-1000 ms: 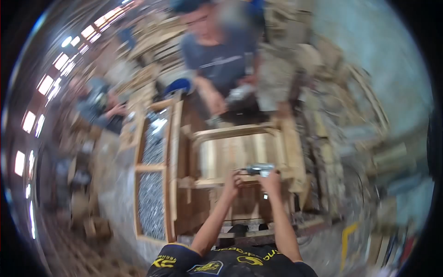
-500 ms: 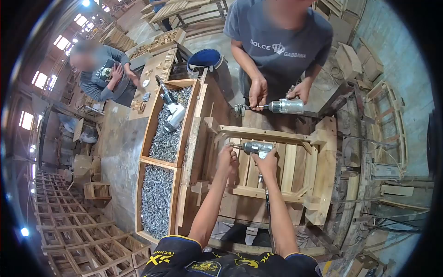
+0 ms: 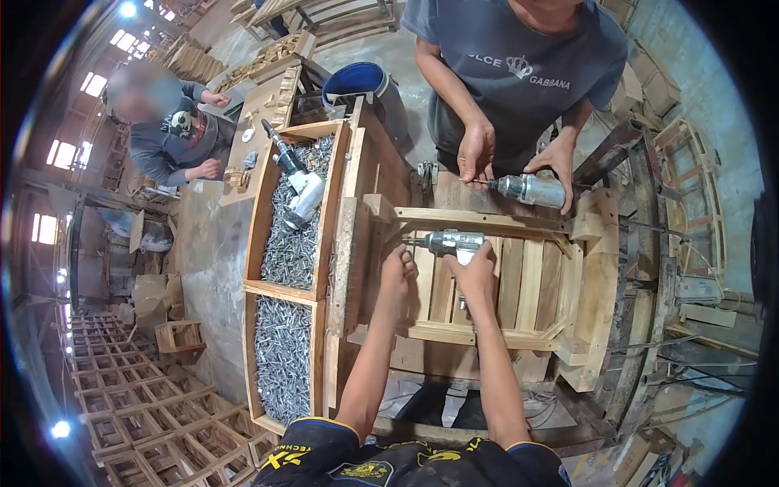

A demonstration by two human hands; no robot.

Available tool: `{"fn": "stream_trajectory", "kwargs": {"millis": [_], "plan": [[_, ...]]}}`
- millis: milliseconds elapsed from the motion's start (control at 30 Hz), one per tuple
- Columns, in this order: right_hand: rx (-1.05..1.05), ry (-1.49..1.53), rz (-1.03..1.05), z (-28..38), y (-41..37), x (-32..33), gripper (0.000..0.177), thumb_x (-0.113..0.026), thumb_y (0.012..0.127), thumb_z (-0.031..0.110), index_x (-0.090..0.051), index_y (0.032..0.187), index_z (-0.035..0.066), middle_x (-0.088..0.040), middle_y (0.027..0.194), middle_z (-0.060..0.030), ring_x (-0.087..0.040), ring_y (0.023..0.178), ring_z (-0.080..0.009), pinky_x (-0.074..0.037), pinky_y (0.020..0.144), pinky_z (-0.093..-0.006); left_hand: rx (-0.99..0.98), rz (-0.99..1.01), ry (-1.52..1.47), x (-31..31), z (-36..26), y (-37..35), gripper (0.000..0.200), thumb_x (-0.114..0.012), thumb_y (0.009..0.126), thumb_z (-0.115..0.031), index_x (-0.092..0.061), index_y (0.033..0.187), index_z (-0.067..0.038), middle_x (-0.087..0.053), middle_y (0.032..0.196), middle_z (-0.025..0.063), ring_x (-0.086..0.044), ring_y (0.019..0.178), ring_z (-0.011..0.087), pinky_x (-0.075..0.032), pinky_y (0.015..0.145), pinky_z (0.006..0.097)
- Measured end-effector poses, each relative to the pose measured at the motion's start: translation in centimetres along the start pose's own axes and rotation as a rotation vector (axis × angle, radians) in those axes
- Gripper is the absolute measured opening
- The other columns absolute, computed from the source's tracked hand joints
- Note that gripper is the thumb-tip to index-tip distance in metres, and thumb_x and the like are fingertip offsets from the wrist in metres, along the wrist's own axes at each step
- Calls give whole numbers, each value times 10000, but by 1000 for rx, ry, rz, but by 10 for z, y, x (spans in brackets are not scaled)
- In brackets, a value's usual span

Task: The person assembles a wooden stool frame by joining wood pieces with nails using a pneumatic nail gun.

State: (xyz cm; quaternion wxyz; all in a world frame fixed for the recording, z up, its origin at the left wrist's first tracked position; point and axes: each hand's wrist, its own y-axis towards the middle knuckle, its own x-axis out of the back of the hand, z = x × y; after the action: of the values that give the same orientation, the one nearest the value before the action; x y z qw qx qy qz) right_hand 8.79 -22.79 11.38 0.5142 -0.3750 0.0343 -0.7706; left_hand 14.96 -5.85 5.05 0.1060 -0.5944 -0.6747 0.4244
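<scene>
And here's the right hand [image 3: 473, 269], reaching forward with its fingers wrapped round the handle of a power driver [image 3: 456, 243], the bit aimed left at the inner corner of the slatted frame [image 3: 479, 333]. The left hand [image 3: 398, 274] comes up just below the bit's tip, fingers curled in; whether they pinch anything is too small to tell. Both forearms stretch out over the wood.

Down on the bench [image 3: 430, 359], the slatted frame lies in front of the wearer. To its left runs a wooden box [image 3: 280, 287] with 2 compartments, both loaded with screws [image 3: 282, 357], and a spare driver [image 3: 302, 195] lies on the far pile. Across the frame, 1 co-worker [image 3: 519, 77] holds another driver [image 3: 531, 191]; over to the left there's a 2nd co-worker [image 3: 185, 126]. A blue tub [image 3: 355, 79] stands beyond the box, and rows of wooden frames [image 3: 146, 390] cover the floor at lower left.

Now the changes from 0.5 s ago! The left hand's fingers were up at the bit's tip; they've dropped a touch below it. The co-worker opposite has loosened the hand at that driver's bit, its palm now turned up, and the one at left has parted 2 hands that were close together. The spare driver hasn't left the screws.
</scene>
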Motion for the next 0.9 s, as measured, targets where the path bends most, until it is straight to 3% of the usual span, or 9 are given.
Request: {"fn": "stream_trajectory", "kwargs": {"millis": [100, 400, 500, 600, 633, 733, 900], "plan": [[12, -5, -46, -8, 4, -7, 766, -747, 768, 332, -329, 1284, -48, -639, 985, -316, -634, 915, -472, -515, 801, -500, -9, 65, 36, 5, -1, 2, 248, -446, 995, -208, -405, 750, -207, -281, 553, -94, -247, 441, 54, -196, 433, 231], [-36, 19, -17, -10, 10, -12, 797, -755, 752, 338, -320, 1299, -47, -640, 1002, -311, -643, 928, -454, -521, 801, -485, 4, 102, 5, 5, -2, 5, 142, -432, 996, -200, -564, 949, -177, -275, 563, -108, -243, 455, 39, -201, 441, 222], [-36, -1, -13, -9, 12, -13, 825, -765, 742, 347, -310, 1308, -45, -638, 996, -315, -643, 922, -457, -523, 791, -483, 9, 118, 10, 9, 0, 10, 134, -439, 992, -202, -558, 934, -183, -278, 563, -108, -247, 457, 40, -205, 447, 221], [11, 24, -5, -7, 17, -21, 816, -760, 745, 348, -312, 1290, -62, -636, 995, -319, -640, 918, -462, -524, 785, -485, 21, 133, -25, 9, -1, 9, 126, -450, 990, -217, -550, 918, -189, -278, 559, -108, -249, 455, 40, -207, 452, 219], [48, 17, -22, -5, 18, -24, 849, -756, 741, 344, -294, 1300, -98, -632, 994, -331, -638, 907, -468, -524, 781, -487, 17, 113, -13, 7, -2, 5, 127, -455, 981, -219, -573, 976, -173, -279, 570, -110, -258, 471, 42, -207, 460, 217], [83, 7, -3, -13, 28, -29, 884, -745, 743, 325, -263, 1310, -151, -627, 985, -342, -632, 908, -473, -527, 776, -486, 65, 17, -37, -1, -10, -37, 188, -454, 966, -200, -589, 1071, -121, -305, 601, -96, -275, 500, 42, -223, 470, 208], [69, -34, 25, -9, 28, -30, 868, -711, 759, 301, -246, 1299, -195, -607, 1003, -363, -618, 932, -477, -516, 804, -493, 40, 52, 24, 10, 4, -129, 269, -457, 945, -161, -574, 1159, -47, -343, 646, -68, -303, 533, 43, -268, 492, 201]]}}
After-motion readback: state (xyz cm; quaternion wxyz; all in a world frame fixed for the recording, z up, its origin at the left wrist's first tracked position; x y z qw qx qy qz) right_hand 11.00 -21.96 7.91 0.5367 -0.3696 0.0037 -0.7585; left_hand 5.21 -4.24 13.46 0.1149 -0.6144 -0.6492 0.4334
